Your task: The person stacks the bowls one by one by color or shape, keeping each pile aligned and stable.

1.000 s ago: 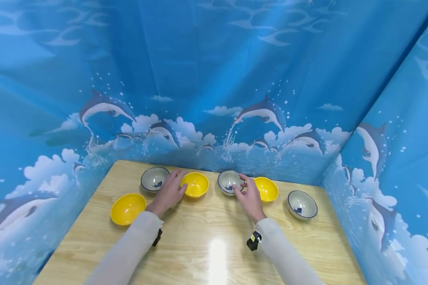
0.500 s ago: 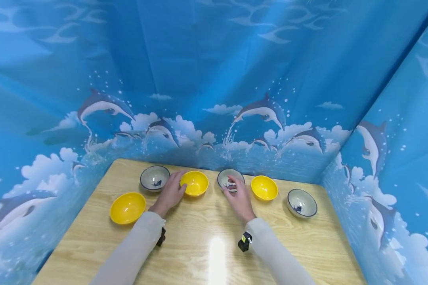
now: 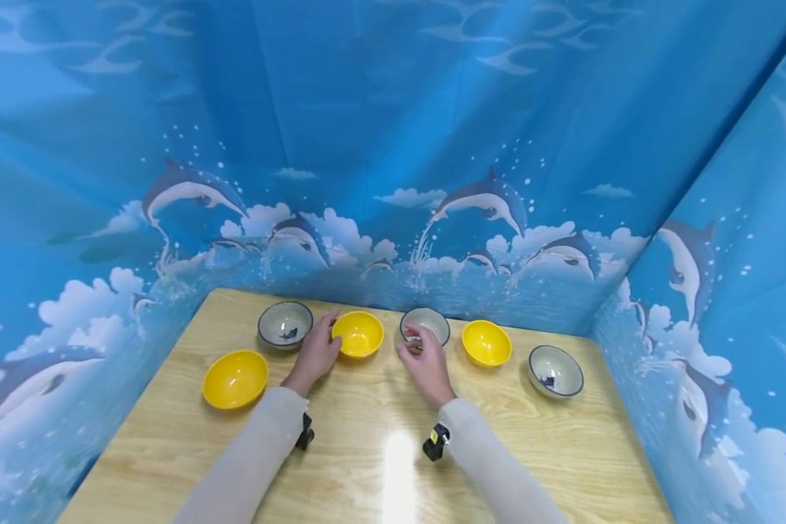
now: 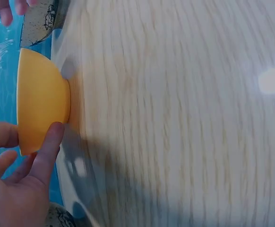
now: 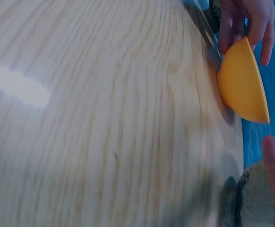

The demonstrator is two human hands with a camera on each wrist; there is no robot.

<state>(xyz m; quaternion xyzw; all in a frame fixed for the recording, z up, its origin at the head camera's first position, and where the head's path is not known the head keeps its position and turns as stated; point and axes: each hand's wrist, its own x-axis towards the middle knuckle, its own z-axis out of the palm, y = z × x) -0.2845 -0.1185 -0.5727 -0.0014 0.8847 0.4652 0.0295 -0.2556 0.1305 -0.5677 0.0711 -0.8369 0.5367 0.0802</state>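
Right hand (image 3: pixel 427 370), grey bowl (image 3: pixel 427 317) partly hidden behind

The yellow bowls (image 3: pixel 357 336) look glossy, the grey bowls (image 3: pixel 285 324) glazed, the wood-grain table (image 3: pixel 347 451) shiny

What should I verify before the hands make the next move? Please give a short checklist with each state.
1. Left hand touching the middle yellow bowl: ok.
2. Firmness of this hold: cannot tell.
3. Middle yellow bowl empty: ok.
4. Right hand apart from middle yellow bowl: ok, gap visible.
5. Middle blue-rimmed grey bowl fully visible in head view: not ok, right hand covers part.
6. Right hand touching that grey bowl: cannot tell.
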